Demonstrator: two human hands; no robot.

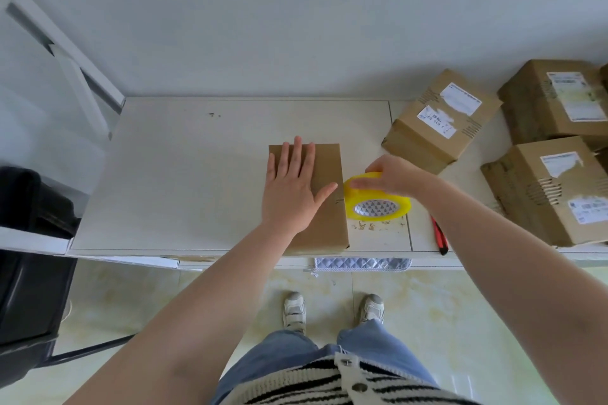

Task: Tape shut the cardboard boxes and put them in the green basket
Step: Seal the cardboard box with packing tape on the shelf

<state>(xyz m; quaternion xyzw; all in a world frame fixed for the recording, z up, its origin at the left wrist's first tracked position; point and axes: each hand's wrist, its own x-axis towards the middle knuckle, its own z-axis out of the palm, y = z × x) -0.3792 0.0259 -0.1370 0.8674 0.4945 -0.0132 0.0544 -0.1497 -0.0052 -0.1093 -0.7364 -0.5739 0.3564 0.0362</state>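
While the left hand (293,184) lies flat and spread on top of the plain cardboard box (324,200) at the centre of the frame, the right hand (393,176) curls over a yellow roll of packing tape (378,204) held right against the box's right edge. That box sits on the white table (197,174), close to its near edge. It looks small, stiff and light — the kind of thing that would slide under a pull on the tape, so the pressing palm seems well placed to pin it. Once sealed, it would best be taken by its two long sides, where the card is firmest; the taped face is likely to be slick. Three more labelled boxes (441,122) stand at the right of the frame, well apart from the one in hand, their sides creased and torn, so they may give a little under a squeeze. A red utility knife (439,237) lies at the table's near edge, between the tape and those boxes. No green basket can be made out — a black bin (29,273) at the lower left is the only container in view.
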